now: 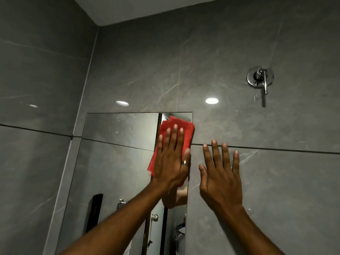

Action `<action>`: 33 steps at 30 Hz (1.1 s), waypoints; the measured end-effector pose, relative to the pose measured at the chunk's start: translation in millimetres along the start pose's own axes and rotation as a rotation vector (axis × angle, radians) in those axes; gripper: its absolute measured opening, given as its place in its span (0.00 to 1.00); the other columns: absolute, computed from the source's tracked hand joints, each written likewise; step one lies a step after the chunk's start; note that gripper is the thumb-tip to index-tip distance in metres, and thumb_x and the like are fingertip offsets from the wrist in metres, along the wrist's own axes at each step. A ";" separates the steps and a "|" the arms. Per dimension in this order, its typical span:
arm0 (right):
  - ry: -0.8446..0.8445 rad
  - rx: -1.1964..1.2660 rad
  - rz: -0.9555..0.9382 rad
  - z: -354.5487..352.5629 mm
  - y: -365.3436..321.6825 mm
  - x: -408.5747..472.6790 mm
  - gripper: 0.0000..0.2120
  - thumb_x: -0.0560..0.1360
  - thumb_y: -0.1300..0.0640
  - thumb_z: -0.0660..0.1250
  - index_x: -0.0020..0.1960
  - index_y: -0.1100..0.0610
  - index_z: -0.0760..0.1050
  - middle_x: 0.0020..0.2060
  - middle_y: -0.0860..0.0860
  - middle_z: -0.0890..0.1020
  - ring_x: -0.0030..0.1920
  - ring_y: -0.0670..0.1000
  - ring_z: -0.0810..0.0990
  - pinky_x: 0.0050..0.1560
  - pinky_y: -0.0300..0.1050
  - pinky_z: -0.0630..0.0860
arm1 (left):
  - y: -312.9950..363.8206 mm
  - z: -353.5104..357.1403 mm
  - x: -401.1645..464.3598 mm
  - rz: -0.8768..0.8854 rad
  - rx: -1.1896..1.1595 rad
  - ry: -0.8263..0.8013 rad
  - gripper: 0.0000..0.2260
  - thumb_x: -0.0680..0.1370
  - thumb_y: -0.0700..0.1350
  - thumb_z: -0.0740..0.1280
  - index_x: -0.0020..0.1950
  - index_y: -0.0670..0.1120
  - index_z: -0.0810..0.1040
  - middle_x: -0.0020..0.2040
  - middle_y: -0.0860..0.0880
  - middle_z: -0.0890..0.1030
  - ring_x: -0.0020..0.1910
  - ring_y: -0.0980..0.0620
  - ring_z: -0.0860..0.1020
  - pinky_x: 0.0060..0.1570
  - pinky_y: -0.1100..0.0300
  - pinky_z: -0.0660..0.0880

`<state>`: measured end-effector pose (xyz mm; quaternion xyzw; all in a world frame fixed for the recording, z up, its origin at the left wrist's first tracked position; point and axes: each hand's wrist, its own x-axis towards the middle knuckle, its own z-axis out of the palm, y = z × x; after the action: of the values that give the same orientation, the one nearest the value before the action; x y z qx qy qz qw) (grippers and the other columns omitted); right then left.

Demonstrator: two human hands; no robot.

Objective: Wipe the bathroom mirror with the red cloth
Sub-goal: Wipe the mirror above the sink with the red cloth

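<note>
A: Item 1, mirror (117, 162)?
B: Tall rectangular panel set flush in the grey tiled wall (239, 43), lower centre-left of the frame. Its top edge and both side edges show; the bottom runs off the lower edge of the frame. It reflects grey tile, a dark upright shape at lower left and some chrome fittings, too small to identify. A few pale specks near its top.

A: Item 2, red cloth (184, 129)?
B: Folded, pressed flat against the mirror's upper right part, its top corner just under the mirror's top edge. Only the upper portion and a strip along the left side show; the rest is hidden behind the hand.

A: Item 3, left hand (171, 162)?
B: Palm flat on the cloth, fingers extended and close together, pointing up. A ring on 1 finger. It presses the cloth rather than gripping it. Its forearm enters from the bottom left of the frame and covers part of the mirror.

A: Item 4, right hand (220, 177)?
B: Spread wide, empty, fingers pointing up, over the tile just right of the mirror's edge. Whether the palm touches the wall cannot be told.

A: Item 5, other fittings?
B: A round chrome valve (260, 77) with a hanging lever, upper right of the frame. 2 bright oval light reflections (211, 100) on the tile above the mirror, a fainter 1 at far left. A pale blurred patch in the mirror under the left wrist; unreadable.
</note>
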<state>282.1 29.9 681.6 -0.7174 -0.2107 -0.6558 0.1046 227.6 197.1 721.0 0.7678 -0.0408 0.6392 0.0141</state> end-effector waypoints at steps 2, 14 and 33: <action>0.000 0.006 -0.026 -2.2 1.2 4.0 0.32 0.84 0.44 0.51 0.85 0.52 0.51 0.85 0.54 0.49 0.85 0.57 0.46 0.83 0.64 0.45 | 6.5 -5.1 39.0 -0.041 -0.008 0.015 0.30 0.85 0.56 0.45 0.85 0.46 0.42 0.86 0.46 0.42 0.85 0.47 0.40 0.83 0.40 0.44; 0.026 -0.008 -0.022 -5.2 2.8 51.1 0.31 0.85 0.44 0.47 0.85 0.51 0.46 0.85 0.53 0.46 0.85 0.56 0.43 0.84 0.61 0.42 | 36.6 10.1 -37.5 -0.130 -0.074 0.042 0.28 0.86 0.52 0.45 0.85 0.45 0.45 0.86 0.47 0.43 0.85 0.48 0.41 0.83 0.46 0.37; 0.059 -0.031 -0.015 1.1 2.4 44.6 0.31 0.85 0.45 0.48 0.85 0.51 0.47 0.85 0.54 0.47 0.85 0.56 0.43 0.83 0.62 0.45 | 8.1 -6.0 65.2 -0.024 0.073 0.017 0.32 0.84 0.60 0.48 0.85 0.48 0.45 0.86 0.46 0.42 0.85 0.46 0.40 0.83 0.41 0.43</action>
<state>286.5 35.6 725.6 -0.6977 -0.2028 -0.6805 0.0949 232.8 186.6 785.9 0.7626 -0.0080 0.6467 -0.0061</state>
